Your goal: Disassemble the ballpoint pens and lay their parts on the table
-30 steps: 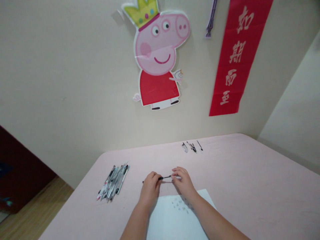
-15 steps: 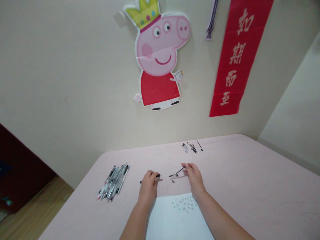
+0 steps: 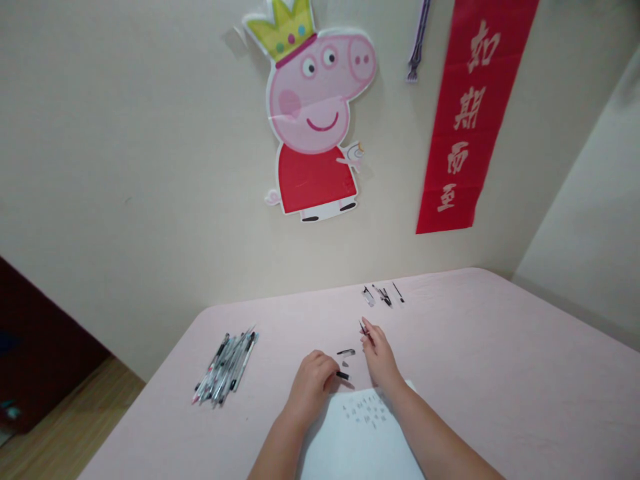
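My left hand [image 3: 316,381] is closed around a pen barrel, and its black end [image 3: 343,376] sticks out to the right, just above the paper's top edge. My right hand [image 3: 379,350] pinches a thin, dark pen refill [image 3: 363,327], whose tip points up and left; the fingers cover most of it. Between the hands, a black pen cap [image 3: 346,352] lies on the table, with a small grey piece [image 3: 345,364] just below it. Under my forearms is a white sheet of paper [image 3: 357,450] carrying several rows of small handwritten marks.
A pile of pens [image 3: 226,367] lies on the pink-covered table [image 3: 165,427] to the left. Several pen parts [image 3: 383,295] sit near the back edge. Behind stands a wall with a cartoon pig cutout [image 3: 315,133] and a red banner [image 3: 470,120].
My left hand has moved right and a little nearer with the pen barrel. My right hand has turned the refill from pointing left to pointing up and left, away from the cap.
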### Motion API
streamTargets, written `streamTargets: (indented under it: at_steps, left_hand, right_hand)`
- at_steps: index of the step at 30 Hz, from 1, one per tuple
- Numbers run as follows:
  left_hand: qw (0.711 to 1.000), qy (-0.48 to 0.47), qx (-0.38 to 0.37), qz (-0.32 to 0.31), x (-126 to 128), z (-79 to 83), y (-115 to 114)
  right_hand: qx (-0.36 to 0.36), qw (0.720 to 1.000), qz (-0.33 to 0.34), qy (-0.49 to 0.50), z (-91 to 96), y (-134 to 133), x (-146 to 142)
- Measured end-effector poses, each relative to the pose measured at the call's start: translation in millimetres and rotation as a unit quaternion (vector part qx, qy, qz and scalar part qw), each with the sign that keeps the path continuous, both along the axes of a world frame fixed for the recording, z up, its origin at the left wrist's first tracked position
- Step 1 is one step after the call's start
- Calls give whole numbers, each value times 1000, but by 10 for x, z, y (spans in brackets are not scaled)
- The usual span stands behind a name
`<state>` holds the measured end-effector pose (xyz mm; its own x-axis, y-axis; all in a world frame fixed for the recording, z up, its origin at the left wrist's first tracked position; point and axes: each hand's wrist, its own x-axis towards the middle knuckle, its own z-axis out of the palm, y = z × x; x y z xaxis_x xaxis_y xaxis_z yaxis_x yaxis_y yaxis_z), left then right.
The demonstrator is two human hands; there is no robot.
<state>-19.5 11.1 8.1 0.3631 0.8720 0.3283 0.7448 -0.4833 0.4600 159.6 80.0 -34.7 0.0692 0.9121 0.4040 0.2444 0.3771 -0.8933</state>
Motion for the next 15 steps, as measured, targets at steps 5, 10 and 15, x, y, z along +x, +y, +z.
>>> streamTargets:
  at_steps: [5,10,15]
  left_hand:
    - [999,27,-12,-22,44,12,-11]
    - [999,39,-30,1,29,-45,-10]
    - [999,26,-47,11,34,-40,-25]
  right_hand:
    - [-6,997,30,-72,-122,45,-37]
    - [8,973,8,-229,9,-46,13]
    - [-9,930,5,-368,149,-178,-18]
